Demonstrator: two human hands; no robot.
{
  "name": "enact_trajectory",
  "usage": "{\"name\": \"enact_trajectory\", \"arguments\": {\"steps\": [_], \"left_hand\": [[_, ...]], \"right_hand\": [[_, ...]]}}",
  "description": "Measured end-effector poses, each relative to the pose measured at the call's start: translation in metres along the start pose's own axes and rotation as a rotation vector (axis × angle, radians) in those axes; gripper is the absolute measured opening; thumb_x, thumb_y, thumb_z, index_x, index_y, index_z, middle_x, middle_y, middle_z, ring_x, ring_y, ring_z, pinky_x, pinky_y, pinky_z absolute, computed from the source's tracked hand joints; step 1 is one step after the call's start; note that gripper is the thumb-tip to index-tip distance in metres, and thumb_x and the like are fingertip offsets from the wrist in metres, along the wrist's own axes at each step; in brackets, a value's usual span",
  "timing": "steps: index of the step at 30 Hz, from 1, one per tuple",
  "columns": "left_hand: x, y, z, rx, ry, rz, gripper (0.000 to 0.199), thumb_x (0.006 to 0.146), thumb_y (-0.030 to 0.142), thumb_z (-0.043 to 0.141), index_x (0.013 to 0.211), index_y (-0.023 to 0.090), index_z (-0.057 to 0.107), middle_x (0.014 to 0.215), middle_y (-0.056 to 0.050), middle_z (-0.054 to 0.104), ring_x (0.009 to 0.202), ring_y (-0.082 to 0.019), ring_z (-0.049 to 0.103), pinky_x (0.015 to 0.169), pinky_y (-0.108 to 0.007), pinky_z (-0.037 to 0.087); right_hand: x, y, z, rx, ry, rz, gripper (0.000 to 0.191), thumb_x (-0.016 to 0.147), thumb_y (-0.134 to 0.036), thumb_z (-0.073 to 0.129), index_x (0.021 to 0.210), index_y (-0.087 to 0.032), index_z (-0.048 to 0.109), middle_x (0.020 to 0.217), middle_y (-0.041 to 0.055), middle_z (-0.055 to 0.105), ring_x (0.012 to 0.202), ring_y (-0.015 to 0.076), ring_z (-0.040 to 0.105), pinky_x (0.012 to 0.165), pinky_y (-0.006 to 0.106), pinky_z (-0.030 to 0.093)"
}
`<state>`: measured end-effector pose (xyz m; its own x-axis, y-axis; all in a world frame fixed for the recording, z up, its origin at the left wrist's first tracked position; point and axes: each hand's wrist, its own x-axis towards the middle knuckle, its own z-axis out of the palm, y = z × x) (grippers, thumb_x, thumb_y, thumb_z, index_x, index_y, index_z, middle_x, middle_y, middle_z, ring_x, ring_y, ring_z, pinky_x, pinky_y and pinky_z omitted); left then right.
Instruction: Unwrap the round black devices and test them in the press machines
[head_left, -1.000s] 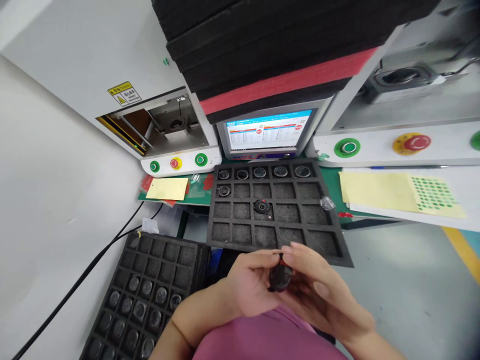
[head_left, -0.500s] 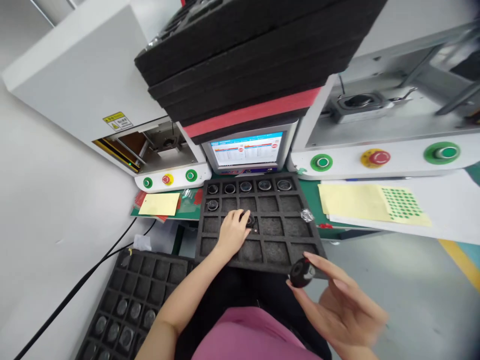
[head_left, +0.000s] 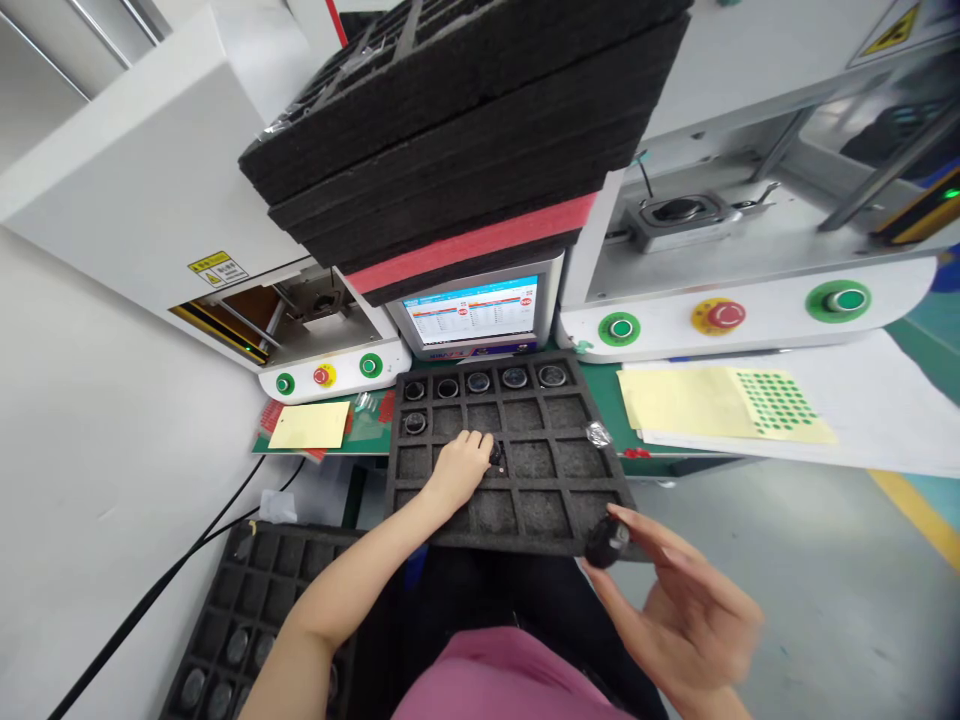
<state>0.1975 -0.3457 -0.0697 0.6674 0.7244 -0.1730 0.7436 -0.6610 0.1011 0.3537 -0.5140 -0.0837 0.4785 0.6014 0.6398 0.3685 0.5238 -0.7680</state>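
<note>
Pinched by its edge, likely to keep its face clear, a black disc sits in the right hand by a foam tray; the left hand covers a pocketed dark piece, grip unclear.

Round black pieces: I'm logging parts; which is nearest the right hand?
The round black piece pinched in the right hand; the one at the left hand and those in the black foam trays are farther.
</note>
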Motion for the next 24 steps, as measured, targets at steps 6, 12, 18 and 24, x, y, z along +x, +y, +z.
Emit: {"name": "enact_trajectory", "arguments": {"steps": [6,12,18,24], "left_hand": [[0.002,-0.004,0.001,-0.13,0.021,-0.011,0.027,0.075,0.007,0.073,0.096,0.018,0.059,0.1,-0.01,0.066,0.103,-0.027,0.063,0.086,-0.035,0.054],[0.006,-0.022,0.002,-0.451,0.195,-0.041,0.033,0.07,0.015,0.074,0.099,0.017,0.058,0.098,-0.009,0.069,0.094,-0.025,0.068,0.086,-0.038,0.058],[0.035,-0.051,0.007,-0.74,0.385,-0.08,0.031,0.078,0.009,0.064,0.105,0.014,0.051,0.106,-0.013,0.073,0.091,-0.017,0.073,0.082,-0.029,0.06],[0.056,-0.1,0.007,-0.744,0.407,-0.084,0.034,0.067,0.01,0.076,0.097,0.015,0.06,0.118,-0.016,0.071,0.116,-0.027,0.065,0.102,-0.047,0.05]], "right_hand": [[0.015,0.012,0.006,-0.201,-0.058,-0.09,0.055,0.077,-0.01,0.075,0.122,-0.024,0.047,0.109,0.0102,0.067,0.094,0.023,0.071,0.076,0.041,0.062],[0.055,0.08,0.025,-0.429,-0.352,-0.14,0.027,0.087,-0.028,0.065,0.111,-0.021,0.053,0.109,0.0116,0.067,0.099,0.0263,0.068,0.083,0.045,0.058],[0.104,0.137,0.069,-0.536,-0.716,-0.1,0.026,0.093,-0.036,0.06,0.107,-0.015,0.061,0.104,0.0079,0.066,0.096,0.0214,0.065,0.086,0.042,0.054],[0.124,0.162,0.099,-0.601,-0.878,-0.036,0.029,0.094,-0.04,0.061,0.105,-0.014,0.062,0.098,0.005,0.066,0.089,0.0178,0.065,0.084,0.04,0.054]]}}
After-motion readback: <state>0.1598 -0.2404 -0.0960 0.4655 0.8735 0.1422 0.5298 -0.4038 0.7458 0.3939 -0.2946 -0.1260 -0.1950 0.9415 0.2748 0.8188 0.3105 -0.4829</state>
